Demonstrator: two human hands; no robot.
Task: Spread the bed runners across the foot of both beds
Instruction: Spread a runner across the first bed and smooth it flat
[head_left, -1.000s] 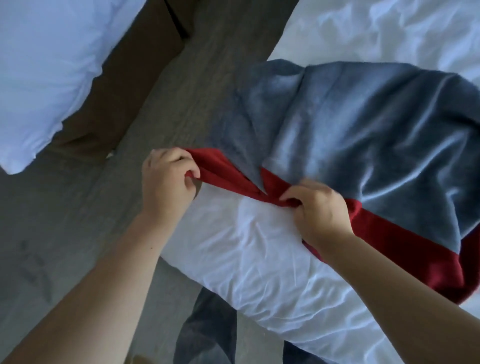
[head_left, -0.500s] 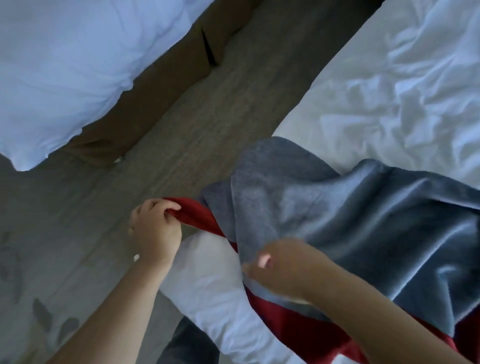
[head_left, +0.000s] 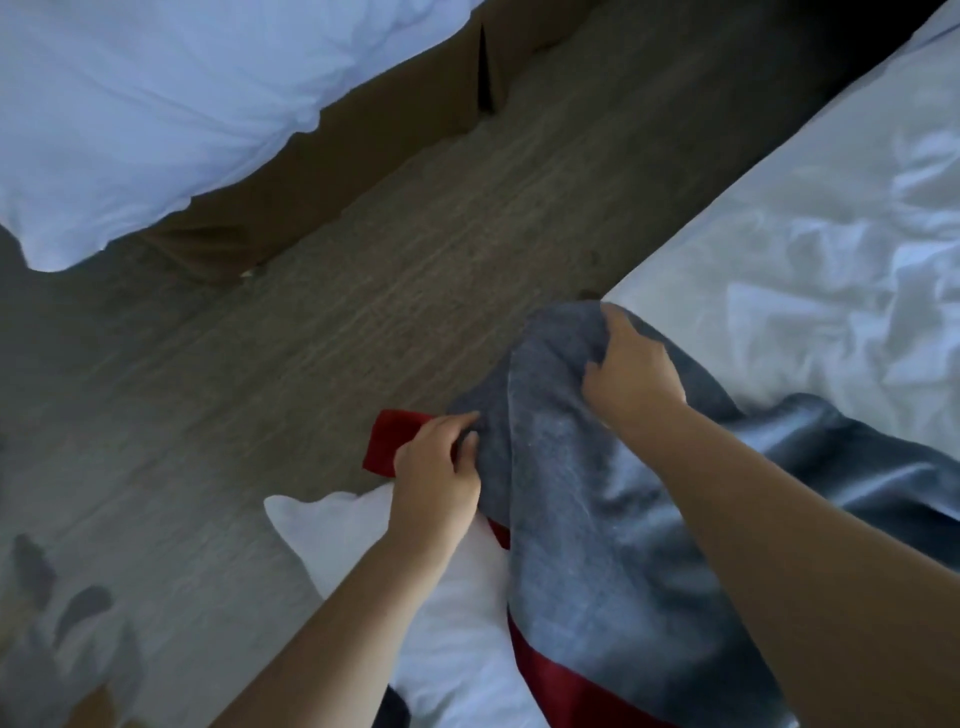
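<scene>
Two hands on the bed runner (head_left: 597, 545) right now, both of mine. Nearest me, the red band along its edge runs over the white duvet (head_left: 457, 634) at the foot corner of the near bed (head_left: 841, 218). My left hand (head_left: 436, 483) has a closed grip on the runner's end, fingers curled into the grey cloth with the red corner sticking out past my knuckles, off the bed's side edge and over the floor (head_left: 363, 291). The duvet corner pokes out just below that wrist.

A bit further up, my right hand (head_left: 631, 374) pinches a fold of the grey fabric, grip tight on it, lifting a rounded hump of cloth right at the bed's side edge. From there the runner trails, bunched and rumpled, toward the right, lying across the crumpled white bedding.

Beyond the hands, the wood-look floor runs as a strip between the beds. On the far side sits the second bed (head_left: 156, 119), white cover hanging over a brown base (head_left: 332, 171), its corner toward the left edge.
</scene>
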